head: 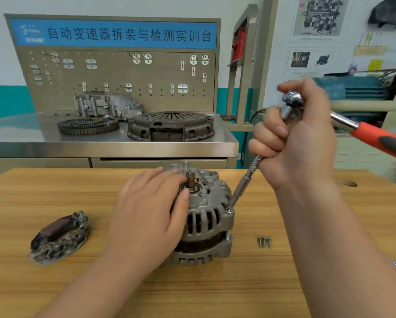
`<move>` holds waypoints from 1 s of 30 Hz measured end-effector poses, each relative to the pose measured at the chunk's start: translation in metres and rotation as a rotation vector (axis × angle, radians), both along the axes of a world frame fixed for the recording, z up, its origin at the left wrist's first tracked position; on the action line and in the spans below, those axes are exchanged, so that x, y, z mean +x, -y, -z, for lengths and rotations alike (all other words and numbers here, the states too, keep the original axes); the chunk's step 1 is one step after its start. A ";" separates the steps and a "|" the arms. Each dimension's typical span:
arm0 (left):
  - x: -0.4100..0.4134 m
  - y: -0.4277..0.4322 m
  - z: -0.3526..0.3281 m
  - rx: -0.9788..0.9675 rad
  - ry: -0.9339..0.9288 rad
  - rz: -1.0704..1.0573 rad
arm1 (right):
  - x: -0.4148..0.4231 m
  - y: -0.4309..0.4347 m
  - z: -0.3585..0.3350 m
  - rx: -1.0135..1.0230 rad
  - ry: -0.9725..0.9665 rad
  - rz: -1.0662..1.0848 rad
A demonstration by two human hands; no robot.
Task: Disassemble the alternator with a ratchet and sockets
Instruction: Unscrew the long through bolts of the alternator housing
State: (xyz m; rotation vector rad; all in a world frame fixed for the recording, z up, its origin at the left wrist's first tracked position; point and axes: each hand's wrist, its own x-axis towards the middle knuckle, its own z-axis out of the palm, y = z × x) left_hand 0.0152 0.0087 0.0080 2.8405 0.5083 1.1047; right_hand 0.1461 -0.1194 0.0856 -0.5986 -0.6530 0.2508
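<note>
At the middle of the worktop (54,191) the alternator (203,214) stands on end, bolt heads up for the tool. The left hand (151,210) lies flat on top, fingers straight and holding nothing, likely to stop the housing turning. The right hand (295,138) has its grip closed round the ratchet (293,99) and its extension (245,182), which slants down onto the right-side bolt (229,211). Loose screws (264,241) lie together just right of it, probably already removed.

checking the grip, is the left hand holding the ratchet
No, the left hand rests flat on the alternator while the right hand grips the ratchet.
</note>
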 end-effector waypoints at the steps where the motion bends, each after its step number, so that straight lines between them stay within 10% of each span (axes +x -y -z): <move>1: 0.000 -0.002 0.001 0.013 0.010 0.005 | 0.001 -0.003 0.000 -0.018 -0.003 -0.012; 30: 0.010 -0.017 0.013 0.128 0.164 0.072 | -0.006 -0.023 -0.010 -0.253 0.190 -0.358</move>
